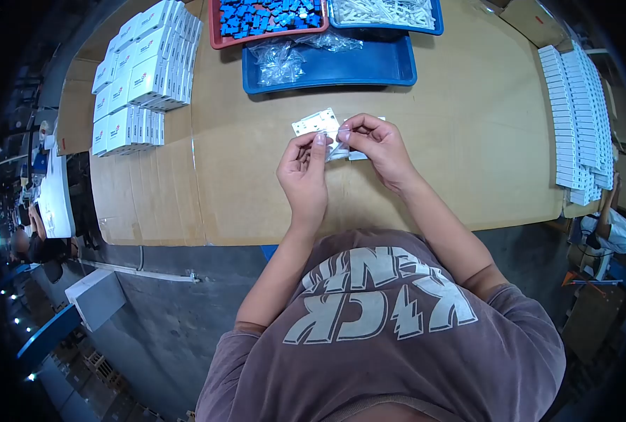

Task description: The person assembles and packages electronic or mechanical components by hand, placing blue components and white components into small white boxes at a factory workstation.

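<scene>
My left hand (306,167) and my right hand (382,149) meet over the cardboard-covered table, both with thumb and forefinger pinched on a small clear plastic bag (335,148). Something white shows in or behind the bag; its shape is hard to make out. Just beyond my fingers lies a white card with small dark marks (315,122). Another white piece (357,155) is partly covered by my right hand.
Stacked white boxes (144,77) stand at the left, with rows of white boxes (573,112) at the right. At the back are a red tray (216,36) of blue parts, a blue tray of white parts (386,13), and a blue tray (355,67) with clear bags. People are at both sides.
</scene>
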Demonstrator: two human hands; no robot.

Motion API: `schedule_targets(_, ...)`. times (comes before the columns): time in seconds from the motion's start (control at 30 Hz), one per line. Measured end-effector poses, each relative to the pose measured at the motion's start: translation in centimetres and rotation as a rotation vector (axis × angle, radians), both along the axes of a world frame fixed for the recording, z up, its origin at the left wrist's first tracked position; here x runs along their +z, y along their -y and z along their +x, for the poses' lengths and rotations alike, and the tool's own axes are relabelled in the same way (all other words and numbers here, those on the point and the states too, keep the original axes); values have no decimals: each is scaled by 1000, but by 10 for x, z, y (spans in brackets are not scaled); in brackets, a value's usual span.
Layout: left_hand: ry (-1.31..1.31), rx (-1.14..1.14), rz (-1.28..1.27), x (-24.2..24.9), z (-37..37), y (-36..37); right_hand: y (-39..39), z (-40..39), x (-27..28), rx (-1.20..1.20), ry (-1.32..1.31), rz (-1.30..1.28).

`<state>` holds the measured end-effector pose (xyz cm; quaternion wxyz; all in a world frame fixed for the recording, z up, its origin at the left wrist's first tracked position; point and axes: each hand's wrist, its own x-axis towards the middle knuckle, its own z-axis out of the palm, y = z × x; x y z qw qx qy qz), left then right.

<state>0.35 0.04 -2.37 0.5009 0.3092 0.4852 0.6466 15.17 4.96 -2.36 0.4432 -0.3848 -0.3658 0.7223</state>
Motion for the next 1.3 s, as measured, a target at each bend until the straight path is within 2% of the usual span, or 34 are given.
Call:
schedule_targets(0.13, -45, 4, 15, -2, 0, 1, 1, -2, -6, 1, 14, 31)
schedule_targets(0.33, 49, 40, 4, 4, 4, 1, 0, -5, -2, 17, 6, 59)
schedule_targets(0.63, 4, -18, -27, 0, 0, 2, 4, -8, 5, 75, 26, 46)
schedule_targets(0.9, 68, -112, -22, -5, -6, 0, 1, -3, -5, 77, 25, 112)
schedule_targets(1.1, 143, -112, -75, 4, -5, -2, -1, -3, 4, 15, 27, -83)
schedule_targets(1.3, 139, -97, -54, -10, -8, 1, -4, 2, -3, 51, 39, -99)
